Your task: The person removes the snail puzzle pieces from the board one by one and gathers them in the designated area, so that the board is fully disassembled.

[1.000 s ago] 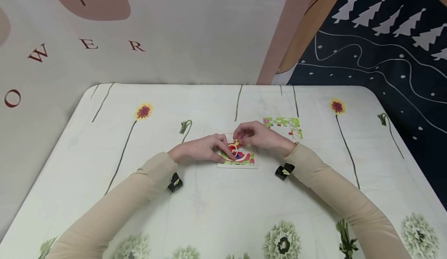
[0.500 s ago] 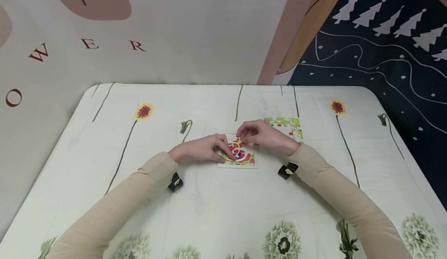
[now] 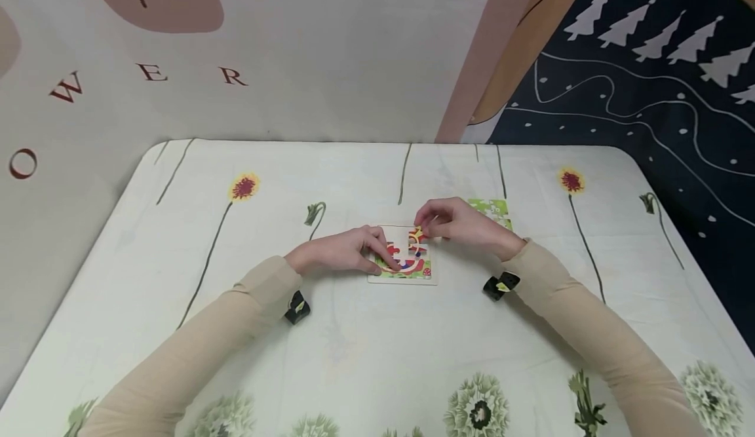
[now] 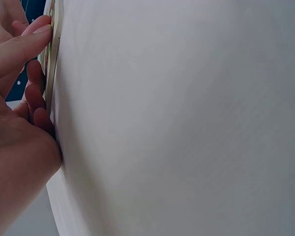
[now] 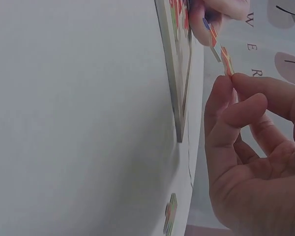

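A small puzzle board (image 3: 396,234) with a pale rim lies mid-table in the head view; a green-and-red strip of puzzle (image 3: 415,270) fills its front part. My left hand (image 3: 339,251) rests from the left on the board, its fingertips on the picture. Over the board's right side, my right hand (image 3: 466,224) pinches joined puzzle pieces (image 5: 227,61) between thumb and fingertips. These red, yellow and blue pieces hang tilted above the board in the right wrist view. In the left wrist view, the left fingers (image 4: 24,51) lie along the board's edge.
Several green puzzle pieces (image 3: 494,209) lie on the flower-printed tablecloth (image 3: 354,352) behind the right hand, which partly covers them. A wall with printed letters (image 3: 232,76) rises behind the table, and a dark tree-patterned cloth (image 3: 637,96) hangs at the right.
My right hand has moved right and slightly back, lifting the joined pieces away from the picture. More bare board shows in the middle. My left hand has stayed put.
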`<state>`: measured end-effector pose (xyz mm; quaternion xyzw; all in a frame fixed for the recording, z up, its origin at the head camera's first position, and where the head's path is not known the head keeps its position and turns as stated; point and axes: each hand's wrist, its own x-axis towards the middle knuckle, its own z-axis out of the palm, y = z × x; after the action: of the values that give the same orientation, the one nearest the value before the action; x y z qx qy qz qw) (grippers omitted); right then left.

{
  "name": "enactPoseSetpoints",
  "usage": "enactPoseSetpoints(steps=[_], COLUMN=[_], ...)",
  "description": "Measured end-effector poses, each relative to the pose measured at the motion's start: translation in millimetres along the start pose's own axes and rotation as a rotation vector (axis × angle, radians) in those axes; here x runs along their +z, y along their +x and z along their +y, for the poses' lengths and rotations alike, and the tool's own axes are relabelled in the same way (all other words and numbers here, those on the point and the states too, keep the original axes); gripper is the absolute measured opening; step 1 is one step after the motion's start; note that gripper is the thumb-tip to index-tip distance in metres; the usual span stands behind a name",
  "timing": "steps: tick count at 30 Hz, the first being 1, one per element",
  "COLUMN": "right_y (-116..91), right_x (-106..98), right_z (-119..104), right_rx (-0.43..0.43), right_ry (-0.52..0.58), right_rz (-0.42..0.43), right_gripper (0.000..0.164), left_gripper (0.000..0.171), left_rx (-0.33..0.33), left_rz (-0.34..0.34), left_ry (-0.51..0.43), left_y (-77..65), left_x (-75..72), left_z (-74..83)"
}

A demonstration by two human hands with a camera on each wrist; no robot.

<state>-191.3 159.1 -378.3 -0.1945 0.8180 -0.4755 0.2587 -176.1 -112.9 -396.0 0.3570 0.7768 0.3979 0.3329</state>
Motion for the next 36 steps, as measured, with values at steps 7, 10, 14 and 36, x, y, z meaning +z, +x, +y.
enactPoseSetpoints(steps=[7, 10, 14, 36], right_y=[-7.1, -10.3, -15.2, -35.9], right_x=[-10.8, -15.8, -22.1, -49.8], right_z=[5.4, 7.0, 8.1, 21.0], right_rx=[0.018, 0.024, 0.028, 0.086], right_ry=[-0.003, -0.012, -0.008, -0.103], right_rz=[0.040, 0.058, 0.081, 0.173], right_gripper=[0.024, 0.025, 0.024, 0.018], left_gripper=[0.028, 0.028, 0.028, 0.028], left_rx=[-0.020, -0.023, -0.022, -0.021], left_rz=[0.004, 0.007, 0.009, 0.006], left_ry=[0.005, 0.008, 0.007, -0.004], left_y=[0.2, -0.3, -1.0, -1.1], left_x=[0.9, 1.0, 1.1, 0.9], left_z=[-0.4, -0.7, 0.0, 1.2])
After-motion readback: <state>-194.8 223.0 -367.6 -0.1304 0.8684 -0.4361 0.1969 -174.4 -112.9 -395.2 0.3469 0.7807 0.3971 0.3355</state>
